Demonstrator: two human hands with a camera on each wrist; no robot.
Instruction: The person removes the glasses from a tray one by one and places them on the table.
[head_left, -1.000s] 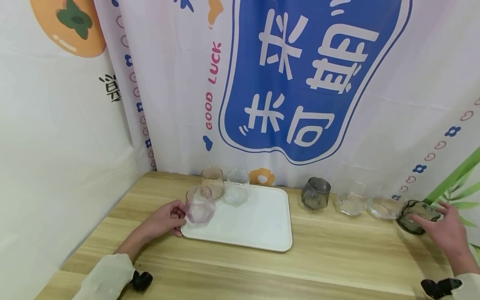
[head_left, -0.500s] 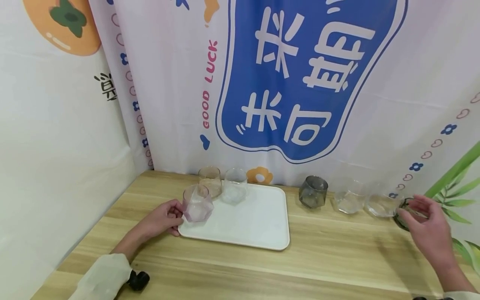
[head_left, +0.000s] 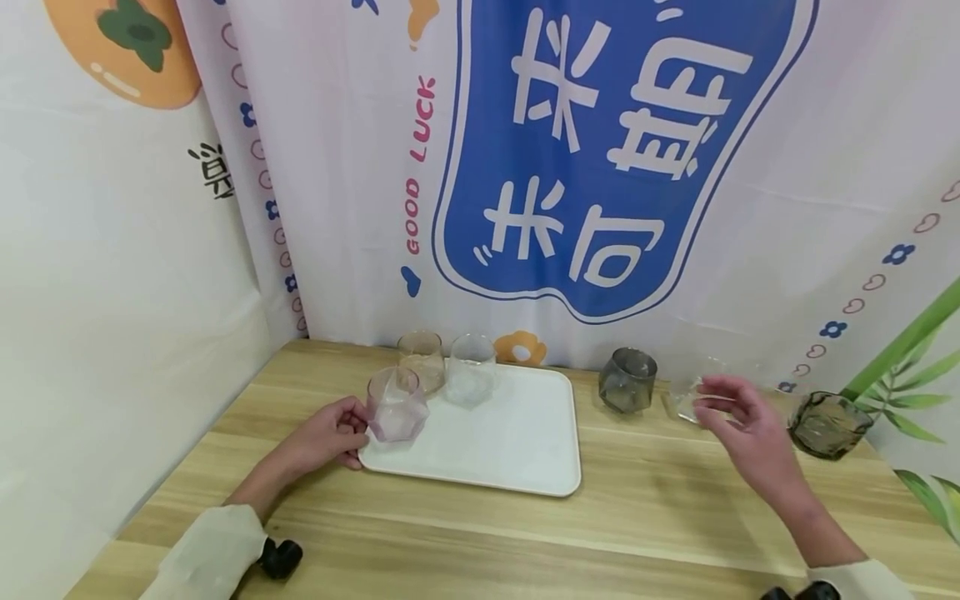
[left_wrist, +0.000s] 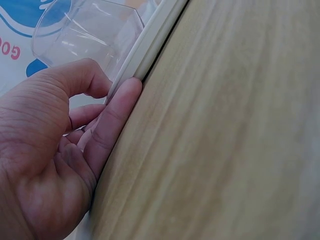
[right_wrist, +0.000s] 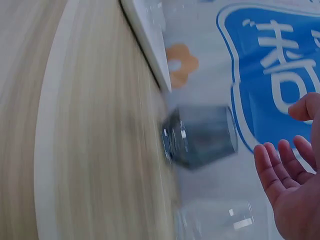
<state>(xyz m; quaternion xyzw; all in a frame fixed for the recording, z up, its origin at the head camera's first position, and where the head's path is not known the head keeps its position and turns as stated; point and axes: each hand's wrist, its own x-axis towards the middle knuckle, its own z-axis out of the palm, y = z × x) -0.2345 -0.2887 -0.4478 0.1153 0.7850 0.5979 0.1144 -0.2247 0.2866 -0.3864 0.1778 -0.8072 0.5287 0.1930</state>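
Note:
At its left edge, my left hand [head_left: 326, 435] holds the white tray [head_left: 517, 433]; the left wrist view shows fingers [left_wrist: 117, 107] pinching its rim [left_wrist: 147, 47]. On the tray's left half stand a pink-tinted glass [head_left: 393, 417], an amber glass [head_left: 422, 367] and a clear glass [head_left: 472, 373]. My right hand [head_left: 757, 437] hovers with relaxed, parted fingers and holds nothing. It overlaps another clear glass [head_left: 682, 404] in the head view. To the left of that stands a smoky grey glass [head_left: 627, 383], also ahead of the right hand [right_wrist: 295, 185] in the right wrist view.
A low dark olive glass [head_left: 828, 429] sits at the right end of the wooden table [head_left: 480, 542]. A printed curtain [head_left: 352, 208] hangs right behind the row of glasses, and a white wall cloth [head_left: 127, 333] borders the left side.
My right hand has let go of the dark olive glass at the far right and moved left toward the clear glasses. My left hand has stayed on the tray's edge.

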